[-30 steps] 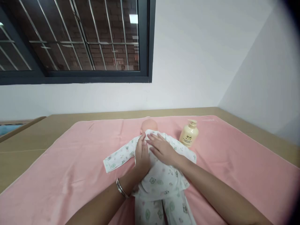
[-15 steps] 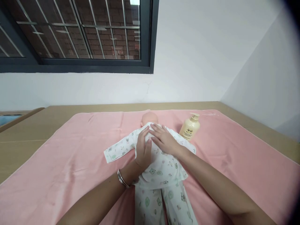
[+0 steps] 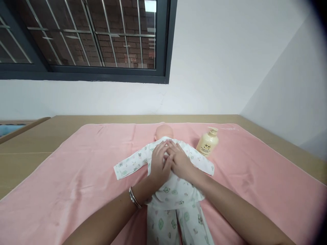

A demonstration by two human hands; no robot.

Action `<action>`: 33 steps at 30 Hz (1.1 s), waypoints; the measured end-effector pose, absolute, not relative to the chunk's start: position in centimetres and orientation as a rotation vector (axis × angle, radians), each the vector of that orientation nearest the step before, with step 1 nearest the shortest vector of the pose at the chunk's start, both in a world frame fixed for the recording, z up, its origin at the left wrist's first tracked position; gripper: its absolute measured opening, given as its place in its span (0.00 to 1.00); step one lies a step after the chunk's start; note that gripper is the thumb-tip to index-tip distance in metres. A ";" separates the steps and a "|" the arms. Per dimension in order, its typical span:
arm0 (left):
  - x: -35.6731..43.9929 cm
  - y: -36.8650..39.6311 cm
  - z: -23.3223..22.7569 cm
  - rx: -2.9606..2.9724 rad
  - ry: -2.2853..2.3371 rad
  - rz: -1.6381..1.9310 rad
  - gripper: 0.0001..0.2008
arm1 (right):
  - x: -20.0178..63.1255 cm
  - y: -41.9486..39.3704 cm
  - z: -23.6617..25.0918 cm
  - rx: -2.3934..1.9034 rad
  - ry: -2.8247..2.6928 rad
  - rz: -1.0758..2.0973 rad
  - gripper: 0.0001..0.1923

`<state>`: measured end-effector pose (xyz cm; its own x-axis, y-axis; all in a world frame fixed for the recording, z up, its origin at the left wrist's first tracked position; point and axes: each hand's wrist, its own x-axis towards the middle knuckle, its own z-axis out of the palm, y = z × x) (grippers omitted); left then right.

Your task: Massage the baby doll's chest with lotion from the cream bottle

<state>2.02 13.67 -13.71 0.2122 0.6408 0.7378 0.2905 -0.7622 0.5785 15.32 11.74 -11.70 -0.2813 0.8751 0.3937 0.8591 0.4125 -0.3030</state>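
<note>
A baby doll (image 3: pixel 164 131) lies stretched out, its bald head at the far end and no face showing. It wears a white long-sleeved top (image 3: pixel 176 190) and matching trousers (image 3: pixel 163 224) with small green and brown prints. My left hand (image 3: pixel 160 165), below a silver bangle (image 3: pixel 134 197), rests on the upper middle of the top, fingers extended. From the other side my right hand (image 3: pixel 180 161) lies on the same spot, fingers stretched out. The fingertips of both hands meet, partly overlapping. Neither hand grips anything.
A pale yellow pump bottle (image 3: pixel 208 142) stands tilted-looking beyond the doll's right-hand sleeve. Under everything spreads a pink cloth (image 3: pixel 89 163) on a wooden surface (image 3: pixel 33 153). White walls (image 3: pixel 209 68) and a barred window (image 3: pixel 107 41) rise behind.
My hands have drawn closer together on the doll's top, the fingertips now meeting. My right hand's spread fingers have come nearer each other. The whole view has shifted slightly downward.
</note>
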 end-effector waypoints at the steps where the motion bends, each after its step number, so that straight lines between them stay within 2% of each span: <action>1: 2.1 13.8 -13.7 2.230 0.888 1.538 0.17 | 16.1 12.6 -11.9 -1.513 -2.103 0.078 0.25; 6: 2.6 13.5 -13.3 2.520 0.971 1.334 0.22 | 17.9 14.3 -13.1 -1.573 -1.961 0.158 0.27; 12: 3.2 12.2 -12.4 2.736 1.412 1.126 0.30 | 17.9 14.1 -14.1 -1.490 -1.937 0.122 0.28; 33: 3.3 12.4 -12.6 2.745 1.510 0.968 0.30 | 18.1 14.3 -14.5 -1.536 -1.936 0.094 0.28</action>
